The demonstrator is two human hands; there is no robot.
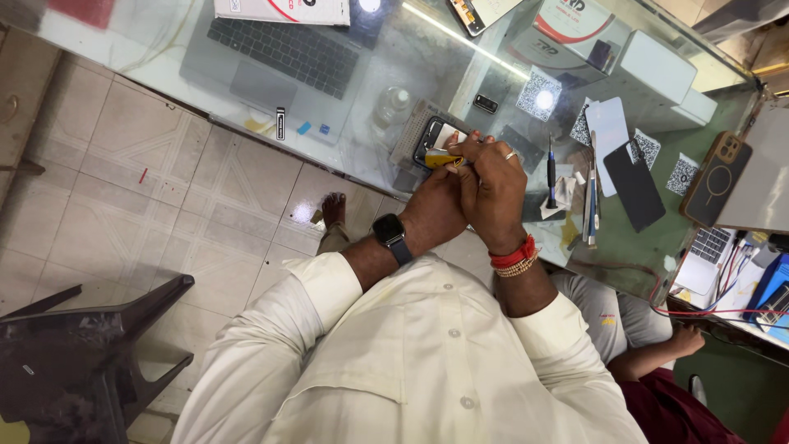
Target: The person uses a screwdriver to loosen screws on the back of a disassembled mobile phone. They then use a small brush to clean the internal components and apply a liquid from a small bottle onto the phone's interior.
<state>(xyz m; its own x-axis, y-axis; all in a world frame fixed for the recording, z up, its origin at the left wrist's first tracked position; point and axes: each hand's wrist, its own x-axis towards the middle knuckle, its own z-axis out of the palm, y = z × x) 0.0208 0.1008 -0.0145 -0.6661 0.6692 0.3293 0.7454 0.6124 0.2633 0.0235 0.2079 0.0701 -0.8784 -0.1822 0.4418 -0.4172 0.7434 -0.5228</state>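
I count two laptops: a grey one (275, 62) under the glass top at the left and a second (705, 251) at the right edge. I see three phones: one (437, 141) under my hands, a dark one (634, 186) lying flat, and one in a brown case (717, 179). I make out four square code cards, such as this one (538, 94). I count two screwdrivers (551, 177) and (591, 197), one clear bottle (393, 107), and one dark plastic chair (82, 345)
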